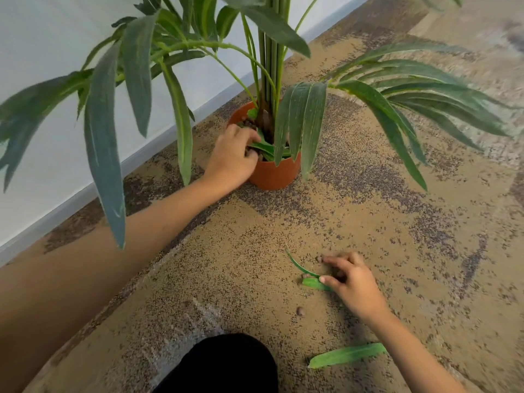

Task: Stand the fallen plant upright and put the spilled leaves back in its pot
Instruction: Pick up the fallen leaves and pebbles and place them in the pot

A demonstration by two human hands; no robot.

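Two hands work at once: the left hand (232,157) pinches a leaf (262,146) over the upright plant's (269,66) orange pot (272,173), while the right hand (350,279) pinches another leaf (314,283) on the carpet (368,208), a third leaf (347,355) lying nearer.

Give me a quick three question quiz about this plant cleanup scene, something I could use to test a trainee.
1. True or false: the plant lies on its side.
2. Which hand is at the pot? A) left B) right C) neither
3. Fill in: a loose long leaf lies on the ____.

Key:
1. False; it stands upright in the pot.
2. A; the left hand tucks leaves into the pot, while the right hand picks up a small leaf.
3. Carpet.
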